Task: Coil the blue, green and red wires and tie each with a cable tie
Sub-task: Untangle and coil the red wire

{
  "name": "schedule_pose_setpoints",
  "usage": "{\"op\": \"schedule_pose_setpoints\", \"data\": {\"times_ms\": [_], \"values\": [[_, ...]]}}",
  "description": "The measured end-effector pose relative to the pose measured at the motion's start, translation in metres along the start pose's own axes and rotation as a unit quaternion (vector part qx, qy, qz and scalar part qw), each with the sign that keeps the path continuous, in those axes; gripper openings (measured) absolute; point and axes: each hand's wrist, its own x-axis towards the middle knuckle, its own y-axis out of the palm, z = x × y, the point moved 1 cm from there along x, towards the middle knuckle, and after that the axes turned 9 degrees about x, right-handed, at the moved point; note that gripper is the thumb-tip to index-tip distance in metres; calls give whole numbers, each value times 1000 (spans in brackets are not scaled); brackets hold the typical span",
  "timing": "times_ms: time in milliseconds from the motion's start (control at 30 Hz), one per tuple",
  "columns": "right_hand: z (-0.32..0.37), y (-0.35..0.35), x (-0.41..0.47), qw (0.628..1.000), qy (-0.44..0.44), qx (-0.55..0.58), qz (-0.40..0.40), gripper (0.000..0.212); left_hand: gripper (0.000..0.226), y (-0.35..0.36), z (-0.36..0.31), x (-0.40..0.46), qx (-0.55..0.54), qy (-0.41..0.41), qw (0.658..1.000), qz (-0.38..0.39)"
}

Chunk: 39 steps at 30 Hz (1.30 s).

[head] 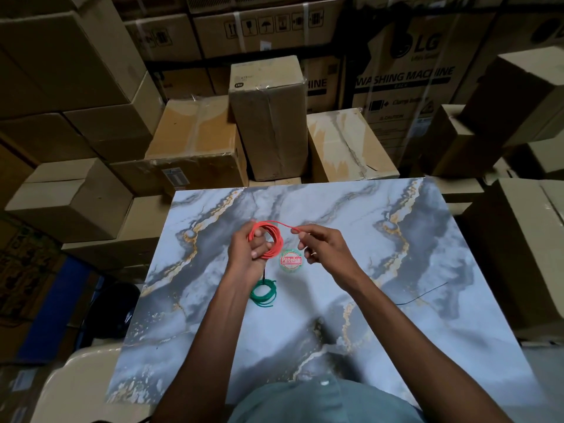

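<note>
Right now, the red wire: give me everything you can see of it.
The red wire is thin, flexible and plastic-coated by its look, mostly wound into a round coil of several loops. The left hand grips the coil, fingers through its middle, holding it above the marble-patterned table. A short free tail arcs from the coil's top to the right hand, which pinches its end. No cable tie shows on it.

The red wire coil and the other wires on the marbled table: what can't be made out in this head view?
- Red wire coil: its near side is covered by the left hand, so any tie is hidden.
- Green wire coil: too small to show a cable tie.
- Blue wire: nowhere in sight.
- Thin dark strand on the marbled table: too thin to identify.
- Round sticker: small print blurred.
</note>
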Motion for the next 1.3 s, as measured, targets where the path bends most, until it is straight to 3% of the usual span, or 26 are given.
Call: {"op": "schedule_pose_setpoints", "data": {"times_ms": [267, 433, 567, 700, 767, 933, 1000, 1300], "values": [[5, 15, -9, 988, 127, 68, 51, 21, 42, 4, -2, -1, -125, 53, 990, -27], [16, 31, -13, 975, 169, 137, 47, 21, 45, 9, -2, -5, -135, 82, 987, -37], [18, 36, -16, 987, 118, 112, 7, 20, 45, 16, 2, -8, -124, 89, 988, -23], [21, 38, -12, 998, 42, -40, -4, 45, 46, 23, 7, -14, -54, 93, 994, -24], [27, 38, -11, 993, 18, -115, 27, 35, 48, 24, 9, -14, -18, 111, 994, -13], [37, 36, -7, 995, 58, -55, 54, 29, 57, 23, 13, -12, 23, 124, 992, 19], [33, 36, -4, 993, 59, -87, 51, 33, 60, 23, 14, -14, 39, 126, 991, 23], [35, 21, -1, 961, -100, -243, 81, 34, 49, 20, 8, -20, 65, 72, 995, 6]]}}
